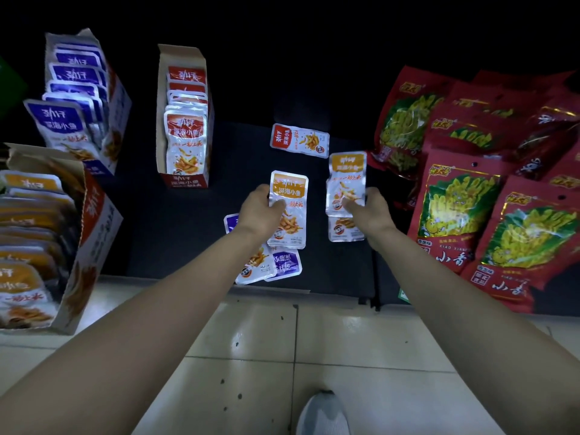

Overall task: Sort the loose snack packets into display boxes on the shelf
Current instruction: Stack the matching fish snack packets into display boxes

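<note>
My left hand point(261, 211) grips an orange-topped snack packet point(290, 196) above the dark shelf point(175, 221). My right hand point(367, 208) holds a second orange-topped packet point(346, 177), with another silver packet point(345, 229) just below it. A red-topped packet point(299, 140) lies flat further back. Two purple packets point(286, 265) point(230, 221) and a silver one point(255, 266) lie near the shelf's front edge under my left wrist. Display boxes stand at the left: orange point(94, 221), purple point(120, 98) and red point(188, 180).
Large red snack bags point(455, 208) are piled on the right side of the shelf. Pale floor tiles point(345, 340) lie below the shelf edge, with my grey shoe point(323, 412) at the bottom.
</note>
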